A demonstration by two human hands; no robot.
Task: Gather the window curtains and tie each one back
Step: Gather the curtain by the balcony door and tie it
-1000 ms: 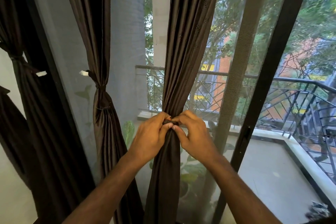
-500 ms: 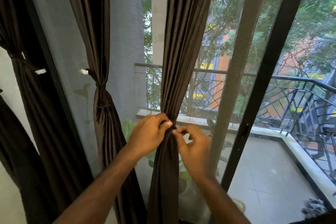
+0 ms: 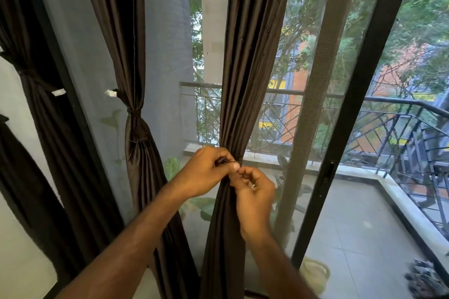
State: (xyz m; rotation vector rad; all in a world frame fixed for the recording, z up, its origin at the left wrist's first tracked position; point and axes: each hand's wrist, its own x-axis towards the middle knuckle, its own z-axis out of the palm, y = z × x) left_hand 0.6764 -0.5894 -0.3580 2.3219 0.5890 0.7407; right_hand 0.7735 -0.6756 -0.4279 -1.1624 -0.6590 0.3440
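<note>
Centre curtain (image 3: 245, 80) hangs w/ long axis vertical, bunched at mid-height against glass door (image 3: 313, 114). L hand (image 3: 206, 172) grip closed, pinching thin tie at the gather. R hand (image 3: 252, 192) grip closed just below, touching fabric. Left curtain (image 3: 136, 126) already tied.

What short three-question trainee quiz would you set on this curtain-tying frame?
1. True or false: the gathered dark brown satin curtain at centre hangs loose, with no hand on it.
2. Which curtain already has a tie: A) the dark brown curtain left of centre, B) none?
3. Fill in: the left hand pinches a thin dark ___ against the fabric.

Key: 1 false, the left hand and the right hand both meet at its waist. 2 A. 3 string.
</note>
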